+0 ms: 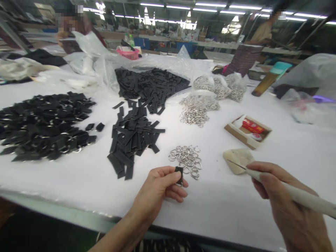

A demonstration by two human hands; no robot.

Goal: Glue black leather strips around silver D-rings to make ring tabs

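white tool [301,196] handle: cut by right edge | black tab [179,174]: half hidden in left hand [160,189]

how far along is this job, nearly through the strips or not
Looks partway. Done: a big heap of ringed black tabs lies at the left. In hand: the left hand pinches one black tab; the right hand holds a white stick, tip on a pale pad. Left: a pile of loose strips, a larger heap behind, and loose rings.

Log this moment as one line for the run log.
left hand: pinches black strap piece | right hand: grips white stick tool, tip over pale pad | nearby: metal rings, black strips
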